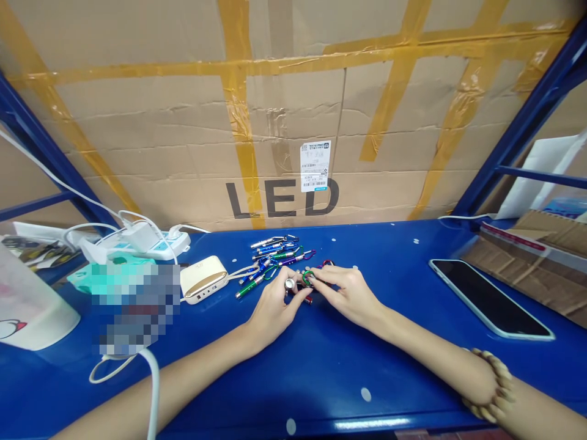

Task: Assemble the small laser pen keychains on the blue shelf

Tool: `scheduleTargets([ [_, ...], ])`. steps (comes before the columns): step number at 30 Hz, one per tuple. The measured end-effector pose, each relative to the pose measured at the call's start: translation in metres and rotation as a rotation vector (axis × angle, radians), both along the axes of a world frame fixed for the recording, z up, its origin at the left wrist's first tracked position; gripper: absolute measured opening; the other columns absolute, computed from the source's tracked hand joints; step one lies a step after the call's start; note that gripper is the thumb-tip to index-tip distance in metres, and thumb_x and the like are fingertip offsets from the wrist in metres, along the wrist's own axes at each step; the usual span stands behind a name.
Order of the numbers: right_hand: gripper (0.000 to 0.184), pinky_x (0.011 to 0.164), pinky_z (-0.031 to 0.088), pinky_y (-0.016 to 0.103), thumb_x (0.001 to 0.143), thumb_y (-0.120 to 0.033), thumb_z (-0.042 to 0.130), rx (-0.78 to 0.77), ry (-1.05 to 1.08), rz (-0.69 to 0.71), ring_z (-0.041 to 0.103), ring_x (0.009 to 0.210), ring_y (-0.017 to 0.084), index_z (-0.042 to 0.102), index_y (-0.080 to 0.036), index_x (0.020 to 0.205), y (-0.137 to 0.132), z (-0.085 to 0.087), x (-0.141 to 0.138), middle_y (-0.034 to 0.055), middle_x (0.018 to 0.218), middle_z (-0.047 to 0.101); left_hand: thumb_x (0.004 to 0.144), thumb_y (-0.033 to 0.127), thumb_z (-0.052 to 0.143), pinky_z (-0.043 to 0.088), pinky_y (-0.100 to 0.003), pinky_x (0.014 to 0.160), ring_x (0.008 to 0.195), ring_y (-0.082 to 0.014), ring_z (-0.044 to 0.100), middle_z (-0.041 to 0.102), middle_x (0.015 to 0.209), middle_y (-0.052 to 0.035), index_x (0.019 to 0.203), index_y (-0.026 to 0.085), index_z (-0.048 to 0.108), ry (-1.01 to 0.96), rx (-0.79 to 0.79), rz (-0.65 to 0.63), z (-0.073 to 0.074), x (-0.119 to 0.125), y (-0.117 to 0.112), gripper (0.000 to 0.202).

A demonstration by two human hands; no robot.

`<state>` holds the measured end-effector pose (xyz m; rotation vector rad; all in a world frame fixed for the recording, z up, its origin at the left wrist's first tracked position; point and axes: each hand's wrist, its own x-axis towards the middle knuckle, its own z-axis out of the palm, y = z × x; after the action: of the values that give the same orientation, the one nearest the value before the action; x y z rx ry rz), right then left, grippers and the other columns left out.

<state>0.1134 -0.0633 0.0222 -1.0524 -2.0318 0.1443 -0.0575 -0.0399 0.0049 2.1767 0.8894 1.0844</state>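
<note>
Left hand point(274, 310), right hand point(347, 294), one keychain flashlight point(290, 284) between.

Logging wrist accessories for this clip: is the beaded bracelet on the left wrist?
No, the beaded bracelet sits on the right wrist, and the left wrist looks bare.

Keychain penlights point(250, 287) green, blue, purple, silver; carabiner point(308, 278) green; shelf top point(321, 373) blue.

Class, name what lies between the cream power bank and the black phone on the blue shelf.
The head view shows carabiner flashlights, the left hand and the right hand between the power bank and the phone.
</note>
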Motion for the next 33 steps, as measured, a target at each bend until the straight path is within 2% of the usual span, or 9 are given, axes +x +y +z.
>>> scheduleTargets([
  [5, 0.030, 0.066, 0.049, 0.026, 0.091, -0.030, 0.043, -0.018, 0.071, 0.000, 0.063, 0.069, 0.017, 0.069, -0.017, 0.083, -0.0004, -0.0032, -0.0021, 0.0054, 0.075, 0.068, 0.082, 0.026, 0.053, 0.041, -0.022, 0.060, 0.061, -0.0108, 0.050, 0.052, 0.069, 0.0035, 0.077, 0.021, 0.036, -0.034, 0.013, 0.032, 0.0018, 0.0017, -0.0014, 0.019],
  [10, 0.030, 0.065, 0.049, 0.027, 0.090, -0.028, 0.044, -0.069, 0.113, -0.014, 0.062, 0.069, 0.017, 0.069, -0.017, 0.078, -0.0017, -0.0019, -0.0047, 0.0043, 0.074, 0.068, 0.087, 0.025, 0.044, 0.041, -0.024, 0.063, 0.068, -0.0123, 0.054, 0.055, 0.076, 0.0003, 0.074, 0.021, 0.032, -0.044, 0.005, 0.012, 0.0027, 0.0006, -0.0030, 0.018],
  [16, 0.025, 0.065, 0.047, 0.025, 0.087, -0.023, 0.048, -0.153, 0.171, -0.002, 0.062, 0.068, 0.016, 0.068, -0.016, 0.074, -0.0022, -0.0030, -0.0061, 0.0028, 0.072, 0.067, 0.088, 0.025, 0.041, 0.040, -0.023, 0.062, 0.065, -0.0113, 0.052, 0.049, 0.074, 0.0020, 0.076, 0.021, 0.033, -0.018, -0.008, -0.042, 0.0011, -0.0013, -0.0031, 0.015],
  [24, 0.024, 0.067, 0.048, 0.026, 0.087, -0.022, 0.048, -0.112, 0.140, -0.034, 0.063, 0.069, 0.018, 0.069, -0.016, 0.075, -0.0012, -0.0043, -0.0077, 0.0034, 0.068, 0.066, 0.087, 0.025, 0.041, 0.034, -0.022, 0.056, 0.056, -0.0093, 0.038, 0.040, 0.068, 0.0043, 0.075, 0.021, 0.032, 0.028, 0.028, -0.042, 0.0025, -0.0005, -0.0038, 0.015],
  [30, 0.023, 0.066, 0.049, 0.026, 0.087, -0.022, 0.047, -0.035, 0.084, -0.052, 0.064, 0.067, 0.017, 0.069, -0.017, 0.082, -0.0012, -0.0063, -0.0075, 0.0049, 0.076, 0.069, 0.088, 0.027, 0.038, 0.033, -0.022, 0.055, 0.056, -0.0095, 0.036, 0.038, 0.068, 0.0041, 0.075, 0.021, 0.031, 0.063, 0.005, -0.065, 0.0027, -0.0002, -0.0017, 0.015],
  [33, 0.024, 0.062, 0.048, 0.025, 0.087, -0.021, 0.046, -0.058, 0.067, -0.051, 0.062, 0.062, 0.016, 0.067, -0.016, 0.077, -0.0020, -0.0053, -0.0081, 0.0047, 0.071, 0.068, 0.087, 0.027, 0.038, 0.032, -0.023, 0.054, 0.055, -0.0097, 0.036, 0.037, 0.067, 0.0044, 0.077, 0.022, 0.030, 0.102, 0.000, -0.057, 0.0016, 0.0000, -0.0009, 0.014],
])
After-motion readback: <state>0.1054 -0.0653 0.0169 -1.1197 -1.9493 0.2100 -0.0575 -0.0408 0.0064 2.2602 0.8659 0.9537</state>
